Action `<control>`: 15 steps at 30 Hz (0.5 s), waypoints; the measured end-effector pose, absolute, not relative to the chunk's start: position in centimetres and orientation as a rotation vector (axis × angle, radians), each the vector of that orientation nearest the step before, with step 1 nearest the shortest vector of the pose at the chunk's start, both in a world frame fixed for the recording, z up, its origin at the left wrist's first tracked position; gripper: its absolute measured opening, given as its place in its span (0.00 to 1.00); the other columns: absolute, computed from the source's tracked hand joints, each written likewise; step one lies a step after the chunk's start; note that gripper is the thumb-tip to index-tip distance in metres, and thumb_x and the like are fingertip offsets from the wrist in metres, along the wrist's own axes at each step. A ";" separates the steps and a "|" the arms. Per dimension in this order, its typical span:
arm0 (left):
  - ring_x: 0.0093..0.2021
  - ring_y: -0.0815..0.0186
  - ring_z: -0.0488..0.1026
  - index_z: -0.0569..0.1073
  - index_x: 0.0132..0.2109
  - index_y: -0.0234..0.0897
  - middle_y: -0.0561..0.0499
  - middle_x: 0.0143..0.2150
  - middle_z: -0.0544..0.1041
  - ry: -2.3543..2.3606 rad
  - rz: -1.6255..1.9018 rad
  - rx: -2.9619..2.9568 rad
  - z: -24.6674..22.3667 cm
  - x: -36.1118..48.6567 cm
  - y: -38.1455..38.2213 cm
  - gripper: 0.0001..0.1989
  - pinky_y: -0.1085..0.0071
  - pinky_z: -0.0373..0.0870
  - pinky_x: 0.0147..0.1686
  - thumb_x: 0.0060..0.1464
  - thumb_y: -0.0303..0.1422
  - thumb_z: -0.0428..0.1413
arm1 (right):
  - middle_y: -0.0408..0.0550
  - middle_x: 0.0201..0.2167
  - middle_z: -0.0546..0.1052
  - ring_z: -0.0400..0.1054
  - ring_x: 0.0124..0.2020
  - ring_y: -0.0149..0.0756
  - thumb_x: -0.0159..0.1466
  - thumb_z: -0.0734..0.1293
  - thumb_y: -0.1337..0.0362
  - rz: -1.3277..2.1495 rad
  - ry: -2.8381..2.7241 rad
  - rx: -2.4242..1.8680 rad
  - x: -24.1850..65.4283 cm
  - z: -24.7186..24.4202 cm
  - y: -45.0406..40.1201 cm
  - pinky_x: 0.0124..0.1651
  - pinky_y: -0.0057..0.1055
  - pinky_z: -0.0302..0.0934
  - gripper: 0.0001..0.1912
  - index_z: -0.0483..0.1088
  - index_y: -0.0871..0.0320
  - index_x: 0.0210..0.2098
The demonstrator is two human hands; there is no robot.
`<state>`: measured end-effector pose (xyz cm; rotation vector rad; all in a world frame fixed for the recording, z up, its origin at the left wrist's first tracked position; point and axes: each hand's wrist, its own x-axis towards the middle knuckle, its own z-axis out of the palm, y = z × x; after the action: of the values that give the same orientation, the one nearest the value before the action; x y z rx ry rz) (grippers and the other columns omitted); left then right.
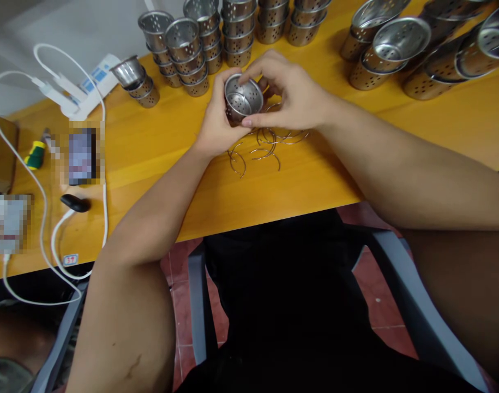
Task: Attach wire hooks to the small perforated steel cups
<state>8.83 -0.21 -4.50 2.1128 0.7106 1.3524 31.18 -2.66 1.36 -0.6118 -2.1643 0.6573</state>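
A perforated metal cup (241,101) is held over the table, its open mouth tilted toward me. My left hand (216,117) wraps round its left side and underside. With my right hand (284,90) I grip the cup's right side, the thumb on the near rim and a fingertip at the far rim. Whether anything thin is inside the cup I cannot make out. Just below and behind my hands, several thin curved wire pieces (268,144) lie loose on the wood.
Stacked perforated cups (187,52) stand at the back, and more large cups (400,41) at the right. To the left are a power strip (96,87), white cables, a phone (81,155), a green-yellow screwdriver (35,154) and a black object (74,203). Part of another person shows at lower left.
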 end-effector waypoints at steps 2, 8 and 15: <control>0.70 0.50 0.72 0.58 0.71 0.62 0.49 0.70 0.70 0.814 1.324 2.118 -4.2 9.0 -0.5 0.48 0.51 0.75 0.70 0.47 0.39 0.70 | 0.46 0.65 0.71 0.67 0.63 0.47 0.66 0.79 0.44 0.652 -2.169 -0.642 31.0 1.9 -3.3 0.62 0.39 0.69 0.34 0.69 0.43 0.66; 0.76 0.52 0.67 0.47 0.76 0.63 0.51 0.78 0.63 0.988 1.100 2.084 -2.4 9.1 -2.5 0.55 0.55 0.80 0.67 0.48 0.44 0.69 | 0.54 0.65 0.68 0.64 0.66 0.52 0.63 0.76 0.49 0.375 -2.233 -0.844 31.4 2.2 -3.2 0.69 0.47 0.64 0.43 0.63 0.54 0.73; 0.65 0.54 0.76 0.57 0.70 0.62 0.49 0.74 0.69 1.024 1.058 2.050 -2.0 8.7 -2.9 0.44 0.55 0.84 0.59 0.51 0.43 0.69 | 0.60 0.68 0.63 0.53 0.73 0.56 0.65 0.74 0.58 0.107 -2.045 -1.070 35.5 3.7 -0.6 0.78 0.46 0.44 0.41 0.62 0.70 0.71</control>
<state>8.67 -2.94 -2.04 2.0499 1.0238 1.0576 35.53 -0.64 3.74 -1.0695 -2.0445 0.1067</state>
